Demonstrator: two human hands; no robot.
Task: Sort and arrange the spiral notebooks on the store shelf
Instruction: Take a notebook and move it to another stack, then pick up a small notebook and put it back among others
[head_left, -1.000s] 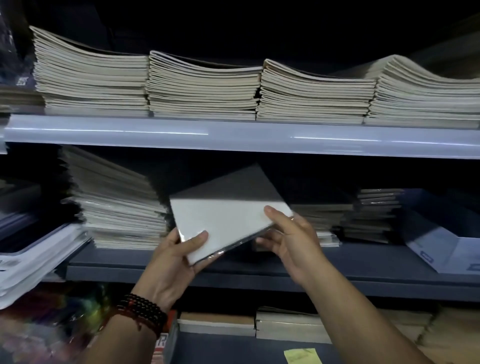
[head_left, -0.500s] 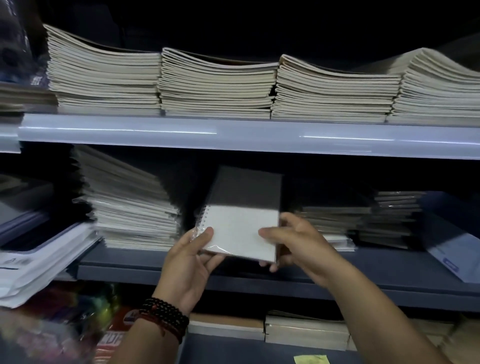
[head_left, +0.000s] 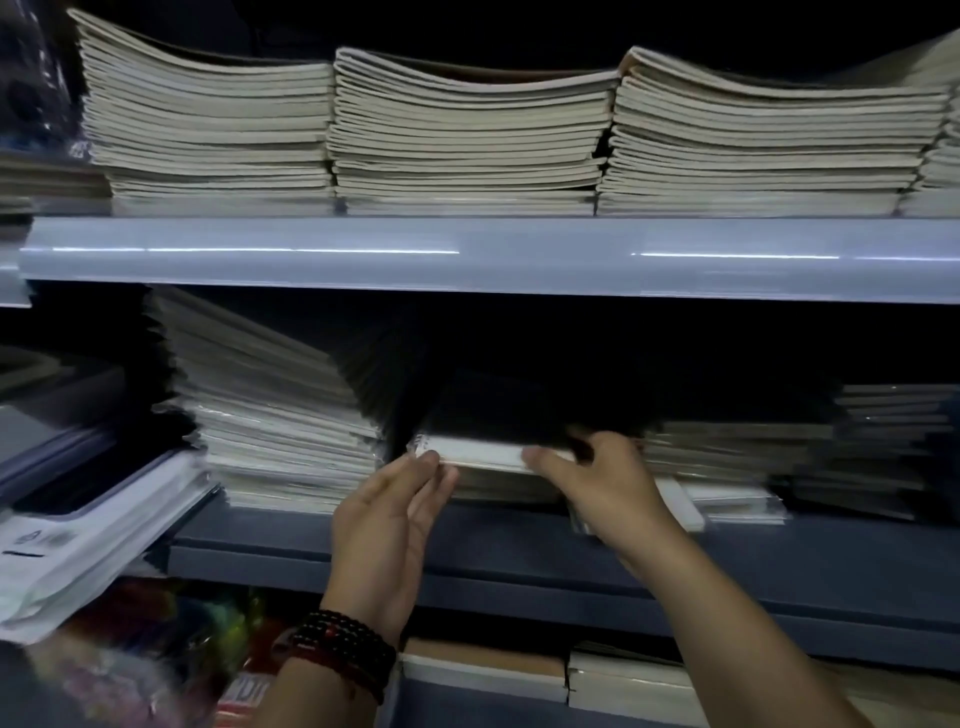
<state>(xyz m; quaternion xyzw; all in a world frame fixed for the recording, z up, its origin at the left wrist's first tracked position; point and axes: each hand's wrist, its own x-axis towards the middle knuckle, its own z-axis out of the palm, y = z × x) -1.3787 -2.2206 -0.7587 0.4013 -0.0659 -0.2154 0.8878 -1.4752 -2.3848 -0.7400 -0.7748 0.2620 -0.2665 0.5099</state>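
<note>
A spiral notebook (head_left: 480, 452) with a pale cover lies almost flat in the middle shelf's dark gap, its wire binding at the left end. My left hand (head_left: 395, 512) pinches its front left corner by the spiral. My right hand (head_left: 605, 483) grips its front right edge, thumb on top. It sits on or just above a low pile (head_left: 498, 491) of similar notebooks; contact is too dark to tell. A tall slanted stack (head_left: 270, 415) stands to its left and lower stacks (head_left: 727, 467) to its right.
The upper shelf rail (head_left: 467, 257) runs across above my hands, loaded with three tall stacks of pale exercise books (head_left: 467, 135). Loose white wrapped packs (head_left: 78, 540) overhang at the left. The grey middle shelf edge (head_left: 519, 577) is below, with more books (head_left: 483, 670) under it.
The notebook went from tilted up facing me to nearly flat and moved back into the shelf gap. Both hands followed it forward, and the view has closed in on the shelf.
</note>
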